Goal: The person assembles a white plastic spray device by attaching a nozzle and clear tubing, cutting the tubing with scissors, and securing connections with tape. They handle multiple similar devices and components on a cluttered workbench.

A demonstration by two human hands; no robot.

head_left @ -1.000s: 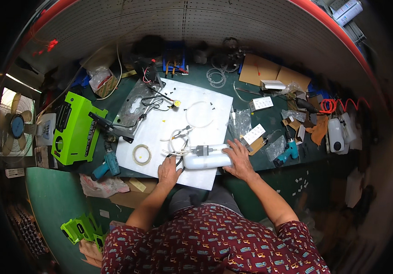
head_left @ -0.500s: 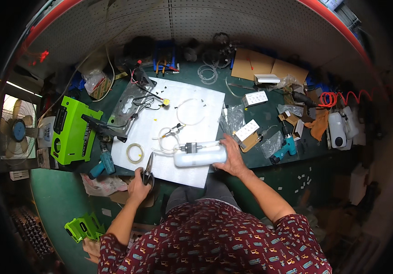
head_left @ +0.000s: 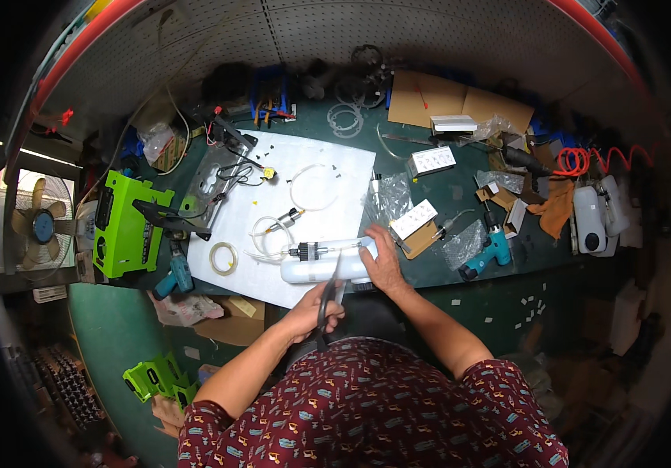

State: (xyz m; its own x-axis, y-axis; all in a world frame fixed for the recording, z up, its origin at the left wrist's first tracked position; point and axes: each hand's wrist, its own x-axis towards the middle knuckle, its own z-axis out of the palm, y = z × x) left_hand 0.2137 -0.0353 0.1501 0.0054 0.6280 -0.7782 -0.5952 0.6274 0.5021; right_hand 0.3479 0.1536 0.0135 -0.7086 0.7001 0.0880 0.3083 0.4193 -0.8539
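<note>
My left hand [head_left: 316, 313] is closed around the black handles of a pair of scissors [head_left: 331, 290], whose blades point up across the front of a white plastic tank [head_left: 304, 271]. Whether the blades touch the tank I cannot tell. My right hand [head_left: 383, 264] grips the tank's right end, fingers at its upper corner. A small dark cylindrical fitting [head_left: 305, 251] lies along the tank's top side, with clear tubing running from both ends. Beyond it, a looped clear hose [head_left: 270, 234] joins a small metal-and-black part [head_left: 292, 215]. The tank rests at the front of a white foam sheet [head_left: 265, 285].
A coil of clear tubing [head_left: 223, 258] lies on the sheet's left. Left of that stand a teal drill [head_left: 180, 274] and a green metal housing [head_left: 126, 226]. To the right are small white boxes [head_left: 414, 220], another teal drill [head_left: 488, 253] and white tanks [head_left: 589, 218].
My left hand has brought the scissors rightward, from beside the tank to in front of it. My right hand stays on the tank's right end. The whole view has shifted slightly.
</note>
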